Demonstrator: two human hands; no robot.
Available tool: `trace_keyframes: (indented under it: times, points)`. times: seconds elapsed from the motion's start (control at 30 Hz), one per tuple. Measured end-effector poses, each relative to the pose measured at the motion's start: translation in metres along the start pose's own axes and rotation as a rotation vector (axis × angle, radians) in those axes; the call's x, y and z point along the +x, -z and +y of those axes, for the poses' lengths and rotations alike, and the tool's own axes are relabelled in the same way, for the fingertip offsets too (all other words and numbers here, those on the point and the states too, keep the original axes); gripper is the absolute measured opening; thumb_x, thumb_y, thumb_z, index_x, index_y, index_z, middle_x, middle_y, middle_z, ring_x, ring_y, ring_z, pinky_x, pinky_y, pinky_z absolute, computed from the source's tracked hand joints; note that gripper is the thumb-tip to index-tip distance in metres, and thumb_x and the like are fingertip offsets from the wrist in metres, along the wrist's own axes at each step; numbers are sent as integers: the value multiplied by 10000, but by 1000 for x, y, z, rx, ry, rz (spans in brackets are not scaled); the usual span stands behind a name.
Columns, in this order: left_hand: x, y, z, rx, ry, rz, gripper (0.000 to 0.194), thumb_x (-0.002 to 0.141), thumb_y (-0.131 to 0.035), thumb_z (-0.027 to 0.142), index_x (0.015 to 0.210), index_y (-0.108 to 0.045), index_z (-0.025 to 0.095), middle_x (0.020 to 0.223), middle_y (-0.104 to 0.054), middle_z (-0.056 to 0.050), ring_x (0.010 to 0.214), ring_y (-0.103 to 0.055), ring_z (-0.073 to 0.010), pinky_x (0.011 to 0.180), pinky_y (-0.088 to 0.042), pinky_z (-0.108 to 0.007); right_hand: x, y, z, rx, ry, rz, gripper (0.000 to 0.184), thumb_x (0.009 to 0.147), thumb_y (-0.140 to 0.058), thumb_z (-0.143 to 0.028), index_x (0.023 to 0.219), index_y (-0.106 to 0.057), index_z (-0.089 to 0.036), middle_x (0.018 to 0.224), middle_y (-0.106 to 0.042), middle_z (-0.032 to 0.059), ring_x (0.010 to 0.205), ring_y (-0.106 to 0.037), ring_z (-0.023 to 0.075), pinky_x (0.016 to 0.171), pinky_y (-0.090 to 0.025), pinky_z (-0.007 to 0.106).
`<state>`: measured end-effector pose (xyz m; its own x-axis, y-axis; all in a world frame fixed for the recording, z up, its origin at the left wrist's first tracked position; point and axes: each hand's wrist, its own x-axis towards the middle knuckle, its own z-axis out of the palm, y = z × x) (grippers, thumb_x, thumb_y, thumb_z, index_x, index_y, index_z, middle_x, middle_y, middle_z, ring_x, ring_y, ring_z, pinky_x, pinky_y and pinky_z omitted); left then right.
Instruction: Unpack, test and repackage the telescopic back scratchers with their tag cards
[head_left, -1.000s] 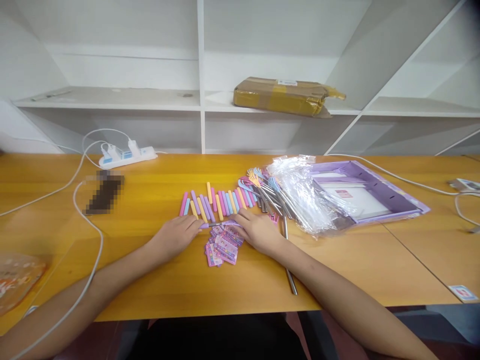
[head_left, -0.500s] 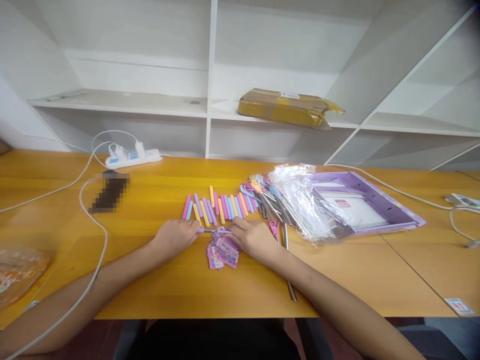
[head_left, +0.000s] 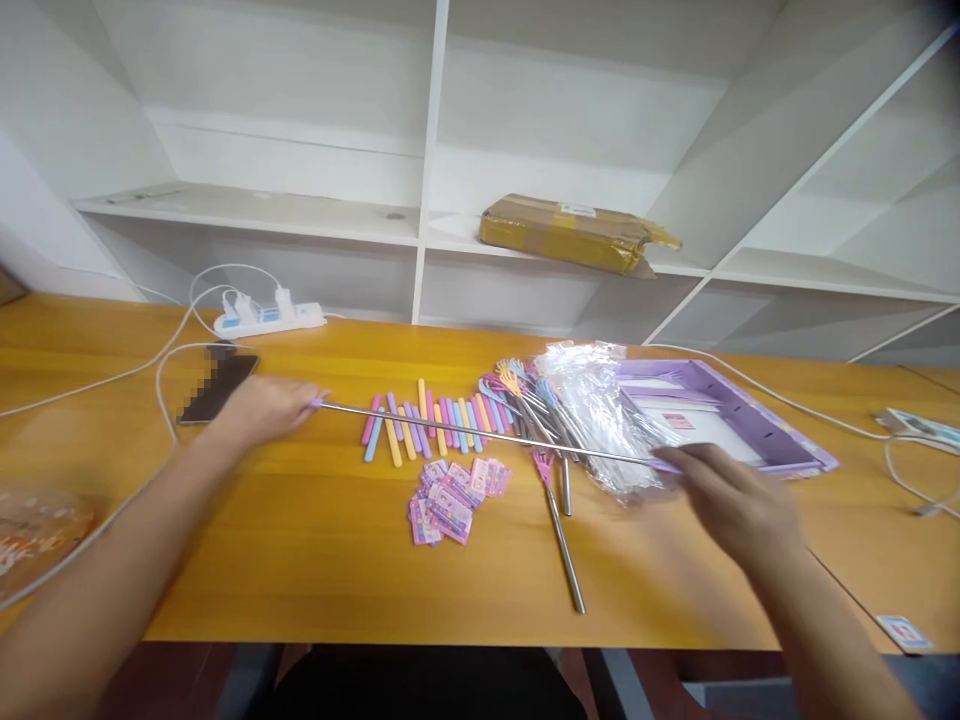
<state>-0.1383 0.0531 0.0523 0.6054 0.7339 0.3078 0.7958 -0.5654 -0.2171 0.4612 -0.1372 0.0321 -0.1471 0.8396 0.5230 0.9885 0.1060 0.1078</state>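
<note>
A telescopic back scratcher [head_left: 480,431], pulled out to a long thin metal rod with purple ends, spans the space between my hands above the table. Its left end is gripped by my left hand [head_left: 266,408], near a dark phone [head_left: 221,388]. My right hand [head_left: 735,505], slightly blurred, is closed around the right end, in front of the purple box. Beneath the rod lies a row of pastel sleeves [head_left: 418,400]. Small pink printed cards [head_left: 450,505] are heaped nearer me. Another back scratcher [head_left: 564,545], with a pink hand-shaped head, rests right of the cards.
More back scratchers [head_left: 517,385] lie piled beside clear plastic bags [head_left: 585,385]. An open purple box [head_left: 787,430] stands at the right. A power strip [head_left: 277,318] with white cables sits at the back left. Taped cardboard [head_left: 562,230] occupies the shelf. An orange-printed package [head_left: 37,540] lies at left.
My hands have moved far apart, left hand leftward and right hand rightward, and the back scratcher between them has lengthened. The cards are now fully uncovered.
</note>
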Motion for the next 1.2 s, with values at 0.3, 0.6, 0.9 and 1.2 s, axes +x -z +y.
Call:
trace_keyframes:
  times: [0.3, 0.6, 0.9, 1.2]
  points:
    - [7, -13, 2, -81, -66, -54, 425, 1088, -399, 423, 768, -579, 209, 728, -692, -47, 672, -606, -180, 634, -358, -300, -57, 12, 65, -53, -385, -50, 372, 974, -484, -452, 1141, -784, -308, 1146, -767, 223, 892, -717, 271, 717, -422, 396]
    - [7, -15, 22, -260, -99, -22, 322, 1086, -440, 434, 1112, -655, 195, 1036, -745, -90, 955, -718, -243, 831, -508, -328, -26, 16, 52, 133, -831, -105, 121, 854, -540, -235, 764, -553, -314, 708, -699, 87, 702, -632, 291, 689, -410, 400]
    - [11, -17, 29, -245, -125, -103, 280, 1065, -462, 154, 1176, -710, 219, 1001, -719, -81, 954, -684, -241, 813, -511, -328, -2, -6, 42, 107, -855, -303, 179, 959, -475, -217, 996, -650, -227, 823, -751, 171, 705, -659, 287, 684, -420, 384]
    - [0, -41, 92, -469, -162, -72, 403, 1003, -439, 25, 1303, -650, 189, 1159, -759, -116, 1054, -732, -243, 909, -578, -355, 93, -31, -86, -120, -465, -402, 372, 1074, -357, -219, 1326, -598, -91, 930, -784, 216, 844, -769, 352, 689, -455, 365]
